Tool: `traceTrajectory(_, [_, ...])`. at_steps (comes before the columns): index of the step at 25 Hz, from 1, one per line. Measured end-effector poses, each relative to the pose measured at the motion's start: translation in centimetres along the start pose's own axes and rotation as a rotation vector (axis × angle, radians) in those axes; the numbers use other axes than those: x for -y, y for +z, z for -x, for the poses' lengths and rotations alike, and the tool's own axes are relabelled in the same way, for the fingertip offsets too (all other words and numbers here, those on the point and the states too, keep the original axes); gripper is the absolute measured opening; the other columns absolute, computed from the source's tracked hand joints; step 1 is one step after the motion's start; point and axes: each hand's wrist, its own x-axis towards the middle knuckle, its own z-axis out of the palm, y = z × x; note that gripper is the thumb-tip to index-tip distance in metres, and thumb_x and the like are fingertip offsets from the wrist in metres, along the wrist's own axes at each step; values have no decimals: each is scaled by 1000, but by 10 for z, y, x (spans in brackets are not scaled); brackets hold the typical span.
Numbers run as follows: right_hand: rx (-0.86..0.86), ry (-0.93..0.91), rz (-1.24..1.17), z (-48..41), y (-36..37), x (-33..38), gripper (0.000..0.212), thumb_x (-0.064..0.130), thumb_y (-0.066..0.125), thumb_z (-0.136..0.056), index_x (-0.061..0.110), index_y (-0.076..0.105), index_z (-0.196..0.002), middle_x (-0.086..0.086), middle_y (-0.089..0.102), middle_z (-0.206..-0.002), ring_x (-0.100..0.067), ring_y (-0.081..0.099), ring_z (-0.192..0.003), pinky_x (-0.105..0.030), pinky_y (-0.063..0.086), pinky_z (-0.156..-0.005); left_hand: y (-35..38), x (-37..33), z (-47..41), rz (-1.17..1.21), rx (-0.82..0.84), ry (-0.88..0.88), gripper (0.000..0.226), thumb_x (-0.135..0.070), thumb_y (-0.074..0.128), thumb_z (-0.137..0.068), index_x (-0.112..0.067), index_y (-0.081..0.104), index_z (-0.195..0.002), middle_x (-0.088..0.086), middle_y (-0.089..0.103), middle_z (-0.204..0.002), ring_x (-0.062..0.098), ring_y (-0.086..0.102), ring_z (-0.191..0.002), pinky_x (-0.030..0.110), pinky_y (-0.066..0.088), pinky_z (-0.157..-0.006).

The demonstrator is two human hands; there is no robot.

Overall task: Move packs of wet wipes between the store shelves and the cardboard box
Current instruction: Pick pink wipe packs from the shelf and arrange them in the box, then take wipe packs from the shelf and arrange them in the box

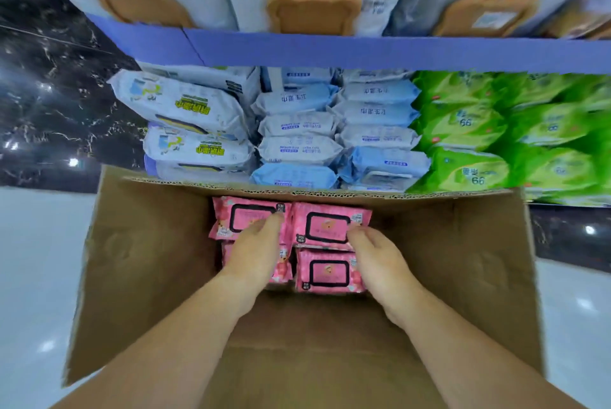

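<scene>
Cardboard box [139,259] stands open on the floor below the shelf [330,51]. Four pink packs lie flat inside, two by two, against the far wall. Left hand [254,253] is spread flat across the near-left pink pack [281,264], fingertips touching the far-left pink pack [238,216]. Right hand [377,259] has its fingers curled onto the right edge of the far-right pink pack [325,226], beside the near-right pink pack [327,273]. Blue packs [297,124] and green packs [463,124] are stacked on the lower shelf level.
</scene>
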Motion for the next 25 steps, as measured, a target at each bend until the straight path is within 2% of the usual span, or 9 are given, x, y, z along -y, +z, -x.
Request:
traceTrajectory(2, [-7, -34, -65, 30, -6, 27, 50, 60, 44, -91, 29, 63, -125, 6, 67, -123, -17, 62, -114, -41, 49, -102, 5, -29, 34, 13, 19, 53, 47, -52, 43, -100, -25, 62, -133, -5, 62, -135, 20, 54, -126, 43, 37, -111])
traceTrajectory(5, [-22, -57, -180, 71, -19, 63, 66, 79, 39, -76, 43, 58, -129, 11, 65, -128, -16, 60, -121, -48, 44, -108, 5, -71, 82, 39, 88, 105, 39, -56, 40, -100, -31, 67, -112, -11, 66, -121, 14, 57, -116, 41, 39, -103])
traceTrajectory(9, [-95, -139, -296, 147, -60, 128, 48, 57, 40, -98, 33, 57, -136, 11, 60, -132, -11, 56, -120, -36, 41, -107, -10, -136, 151, 17, 112, 220, 43, -63, 42, -94, -33, 66, -113, -9, 64, -127, 15, 56, -121, 44, 38, -110])
traceTrajectory(12, [-141, -193, -272, 216, -94, 173, 46, 45, 36, -105, 25, 52, -142, 7, 54, -140, -11, 48, -128, -26, 33, -100, -31, -186, 214, -48, 135, 269, 41, -52, 45, -100, -26, 64, -125, -9, 64, -127, 15, 57, -120, 40, 39, -104])
traceTrajectory(14, [-146, -257, -233, 264, -113, 202, 46, 41, 36, -106, 21, 49, -145, 8, 49, -145, -12, 43, -134, -23, 29, -101, -50, -219, 258, -71, 156, 327, 36, -47, 47, -101, -24, 65, -123, -9, 64, -126, 16, 57, -122, 43, 40, -108])
traceTrajectory(18, [-234, -349, -158, 350, -152, 244, 45, 43, 36, -106, 21, 47, -144, 10, 48, -129, -10, 44, -127, -21, 27, -97, -79, -283, 344, -132, 197, 418, 40, -48, 45, -104, -23, 63, -128, -3, 59, -137, 20, 54, -126, 42, 40, -98])
traceTrajectory(20, [-272, -412, -139, 380, -176, 260, 47, 44, 36, -106, 22, 44, -146, 10, 47, -131, -2, 40, -118, -20, 27, -97, -82, -311, 376, -172, 211, 514, 43, -50, 45, -103, -24, 60, -134, -5, 57, -141, 20, 53, -130, 42, 40, -99])
traceTrajectory(23, [-293, -499, -126, 407, -216, 276, 47, 46, 38, -104, 27, 42, -148, 17, 44, -135, 2, 38, -120, -21, 29, -100, -73, -340, 409, -238, 217, 655, 43, -53, 44, -102, -29, 55, -137, -9, 55, -140, 17, 51, -132, 42, 40, -108])
traceTrajectory(25, [-307, -565, -96, 412, -249, 281, 48, 47, 38, -104, 29, 42, -148, 18, 44, -138, 3, 39, -122, -20, 30, -101, -57, -353, 429, -274, 195, 741, 42, -52, 42, -104, -31, 54, -138, -13, 53, -134, 12, 49, -127, 36, 38, -105])
